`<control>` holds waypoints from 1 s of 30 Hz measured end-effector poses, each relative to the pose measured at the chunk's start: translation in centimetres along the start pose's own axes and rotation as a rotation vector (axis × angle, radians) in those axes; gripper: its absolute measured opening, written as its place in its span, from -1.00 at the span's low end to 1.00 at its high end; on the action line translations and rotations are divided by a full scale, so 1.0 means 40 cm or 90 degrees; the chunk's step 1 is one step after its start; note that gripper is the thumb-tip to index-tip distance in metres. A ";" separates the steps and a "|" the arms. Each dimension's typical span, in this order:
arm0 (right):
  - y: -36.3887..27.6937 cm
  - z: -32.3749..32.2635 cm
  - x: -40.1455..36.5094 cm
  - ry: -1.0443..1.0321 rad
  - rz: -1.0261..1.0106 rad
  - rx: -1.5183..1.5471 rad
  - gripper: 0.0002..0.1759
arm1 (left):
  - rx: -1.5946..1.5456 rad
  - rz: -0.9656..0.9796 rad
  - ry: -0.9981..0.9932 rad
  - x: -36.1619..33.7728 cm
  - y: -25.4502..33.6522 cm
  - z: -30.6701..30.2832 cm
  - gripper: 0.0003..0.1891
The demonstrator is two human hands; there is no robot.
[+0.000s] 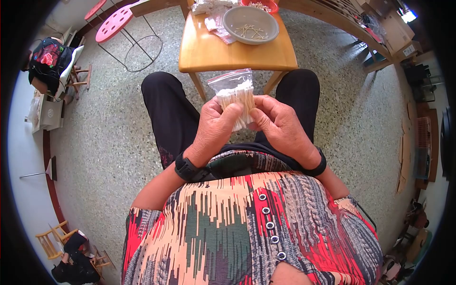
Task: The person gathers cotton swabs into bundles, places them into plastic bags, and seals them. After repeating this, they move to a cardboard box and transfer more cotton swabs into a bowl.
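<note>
Above the lap, head view: left hand [216, 128] and right hand [280, 124] pinch the bag of cotton swabs [233, 92] from either side, thumbs on its front. Can't tell if the bag mouth is sealed. Risk: if it's open, a tilt or hard squeeze spills swabs onto the floor [118, 128]. Counter [237, 57] sits just beyond the hands.

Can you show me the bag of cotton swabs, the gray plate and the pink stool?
bag of cotton swabs [234, 91]: head view, on the white swab tips inside.
gray plate [251, 14]: head view, on its bare inside.
pink stool [114, 23]: head view, middle of its round seat.
</note>
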State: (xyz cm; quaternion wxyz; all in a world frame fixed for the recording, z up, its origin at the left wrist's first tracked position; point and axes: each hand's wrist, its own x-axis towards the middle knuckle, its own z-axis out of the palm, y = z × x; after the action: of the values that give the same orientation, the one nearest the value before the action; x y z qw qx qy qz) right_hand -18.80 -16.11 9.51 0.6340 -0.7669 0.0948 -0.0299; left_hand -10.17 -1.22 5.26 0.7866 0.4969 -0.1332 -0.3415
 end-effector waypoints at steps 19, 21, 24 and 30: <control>0.005 0.005 0.009 0.019 -0.056 -0.133 -0.82 | 0.202 -0.017 -0.063 0.018 0.030 -0.020 -0.79; 0.009 0.006 0.008 0.010 -0.047 -0.152 -0.83 | 0.211 0.008 -0.079 0.018 0.015 -0.029 -0.71; 0.024 0.011 0.009 0.036 -0.061 -0.124 -0.84 | 0.117 -0.010 -0.051 0.015 0.006 -0.023 -0.73; 0.023 0.004 0.002 0.026 -0.022 -0.051 -0.82 | -0.051 -0.036 -0.058 0.015 -0.018 -0.027 -0.75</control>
State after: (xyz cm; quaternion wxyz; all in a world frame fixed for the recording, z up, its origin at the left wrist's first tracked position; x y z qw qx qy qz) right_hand -18.82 -16.13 8.56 0.6001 -0.7924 0.0958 -0.0530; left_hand -9.43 -1.08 4.04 0.7888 0.4526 -0.1410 -0.3912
